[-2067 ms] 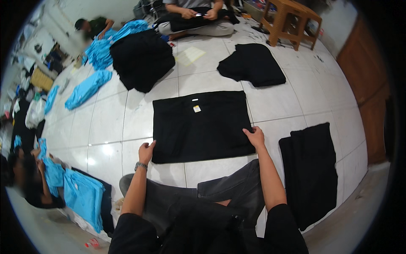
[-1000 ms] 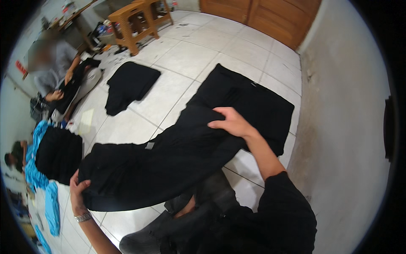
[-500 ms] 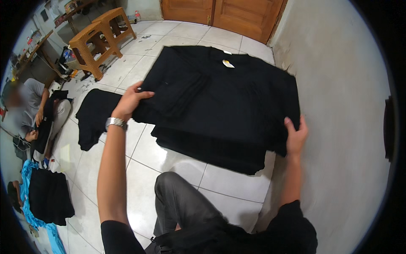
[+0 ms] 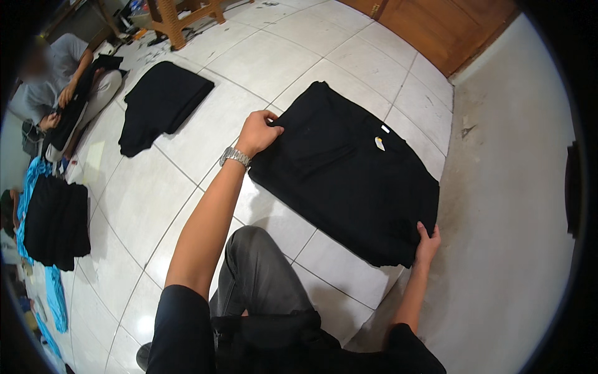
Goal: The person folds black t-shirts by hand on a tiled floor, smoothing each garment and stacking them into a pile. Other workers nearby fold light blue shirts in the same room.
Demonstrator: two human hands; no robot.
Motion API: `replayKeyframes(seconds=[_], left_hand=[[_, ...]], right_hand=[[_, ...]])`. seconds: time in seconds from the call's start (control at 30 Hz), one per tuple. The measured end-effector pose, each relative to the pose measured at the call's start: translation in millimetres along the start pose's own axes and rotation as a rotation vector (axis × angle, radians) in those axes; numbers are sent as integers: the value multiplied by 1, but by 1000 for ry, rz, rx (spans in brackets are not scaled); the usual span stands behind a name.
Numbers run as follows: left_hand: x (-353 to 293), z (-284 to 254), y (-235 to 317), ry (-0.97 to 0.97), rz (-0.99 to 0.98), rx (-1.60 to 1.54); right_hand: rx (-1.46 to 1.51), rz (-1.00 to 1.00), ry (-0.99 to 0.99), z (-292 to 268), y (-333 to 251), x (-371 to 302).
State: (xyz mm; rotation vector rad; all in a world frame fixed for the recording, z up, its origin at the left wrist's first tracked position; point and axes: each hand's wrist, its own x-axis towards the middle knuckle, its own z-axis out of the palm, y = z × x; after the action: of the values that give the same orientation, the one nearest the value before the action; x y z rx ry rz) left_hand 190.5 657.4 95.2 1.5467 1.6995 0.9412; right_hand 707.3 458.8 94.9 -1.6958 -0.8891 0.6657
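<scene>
A folded black T-shirt (image 4: 342, 181) lies before me on top of other black cloth, whose layers I can hardly tell apart. Near its neckline shows a small white and yellow tag (image 4: 379, 144). My left hand (image 4: 256, 132), with a metal watch at the wrist, pinches the shirt's left edge between thumb and fingers. At the right edge, close to the wall, my right hand (image 4: 427, 244) grips the cloth, its thumb on top and the other fingers partly hidden.
Another folded black garment (image 4: 165, 103) lies on the white tiled floor (image 4: 134, 206) to the left. Beyond it a person (image 4: 68, 87) sits with dark cloth. A black clothing pile (image 4: 57, 221) rests on blue fabric (image 4: 56, 299). A grey wall (image 4: 511, 206) borders the right.
Both hands have lowered the T-shirt onto the black stack, still holding its edges. My view has turned, so the floor items appear shifted.
</scene>
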Motion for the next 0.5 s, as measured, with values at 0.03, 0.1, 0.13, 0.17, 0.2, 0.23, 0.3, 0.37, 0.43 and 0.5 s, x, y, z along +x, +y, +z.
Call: replayKeyframes(seconds=[0.03,0.1,0.13,0.17,0.2,0.23,0.3,0.37,0.43,0.5], left_hand=[[-3,-3,-1,-1,-62,72],[-14,-4,-8,50,-64,177],[-20,-2,-13,49,-101,173],[-26,-1,-18,59,-155,180],[-29,0,-22,92,-88,159],[-32,1,-25,93,-81,159],[-34,1,-27,65,-120,242],[-34,-1,-24,-5,-214,288],[-37,-3,-17,-86,-336,288],[-42,-5,-9,-58,-304,319]], right_hand=[[-94,71,-5,0,0,-1],[-187,57,-42,3,5,-8],[-283,90,-86,8,11,-13],[-275,54,-74,8,15,-16],[-279,74,-40,12,19,-19],[-293,115,-20,12,22,-22],[-428,59,42,12,24,-25],[-561,9,78,11,23,-25],[-594,5,49,9,22,-25],[-590,-22,23,10,24,-24]])
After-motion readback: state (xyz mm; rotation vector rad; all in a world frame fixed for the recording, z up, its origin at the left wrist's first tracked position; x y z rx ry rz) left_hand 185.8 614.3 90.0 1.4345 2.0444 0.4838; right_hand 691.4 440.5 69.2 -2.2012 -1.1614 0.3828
